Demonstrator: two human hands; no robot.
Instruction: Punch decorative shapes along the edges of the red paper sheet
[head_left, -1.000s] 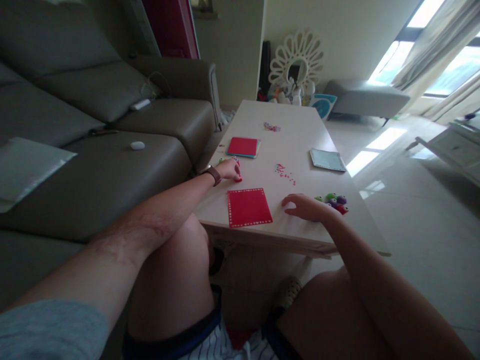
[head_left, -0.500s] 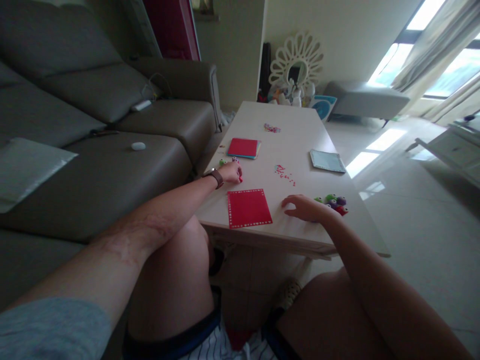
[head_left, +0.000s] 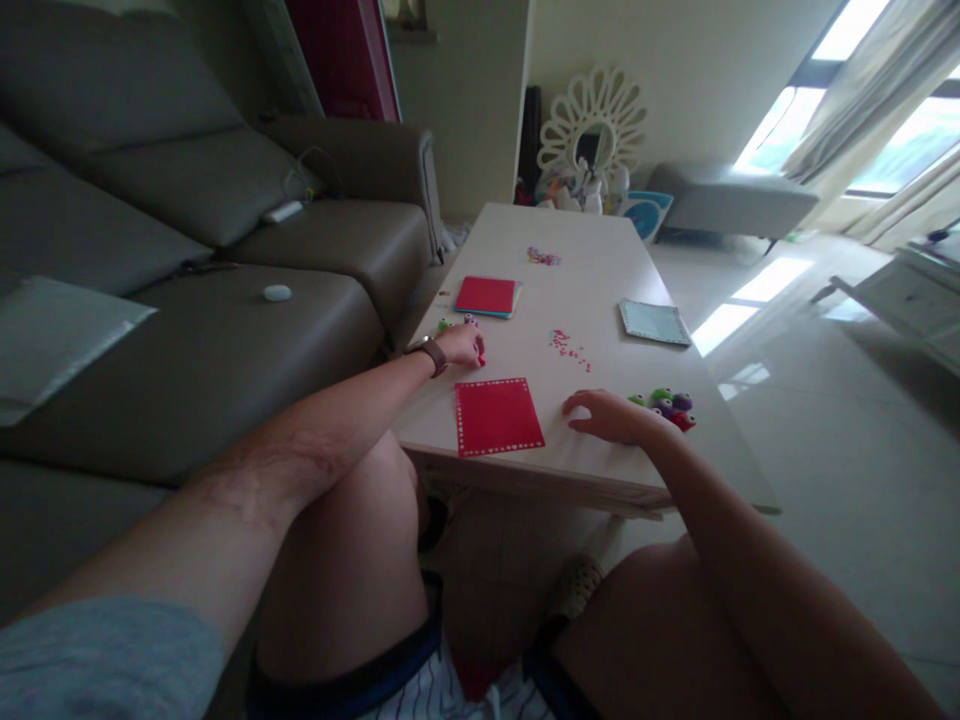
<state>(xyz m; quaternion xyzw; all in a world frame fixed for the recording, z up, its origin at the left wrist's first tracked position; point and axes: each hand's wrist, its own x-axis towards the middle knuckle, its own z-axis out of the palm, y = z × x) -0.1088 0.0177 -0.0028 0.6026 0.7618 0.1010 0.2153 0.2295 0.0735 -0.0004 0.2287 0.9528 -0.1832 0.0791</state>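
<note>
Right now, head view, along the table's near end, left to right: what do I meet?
Left hand → red sheet with dotted border → right hand → cluster of green, purple and red pieces.

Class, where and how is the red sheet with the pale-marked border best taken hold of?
The red sheet is probably best pinched at its near edge, coming from the wearer's side. It lies flat on the white table, so its broad face offers little to pinch, while that edge lies close to the table's front edge.
</note>
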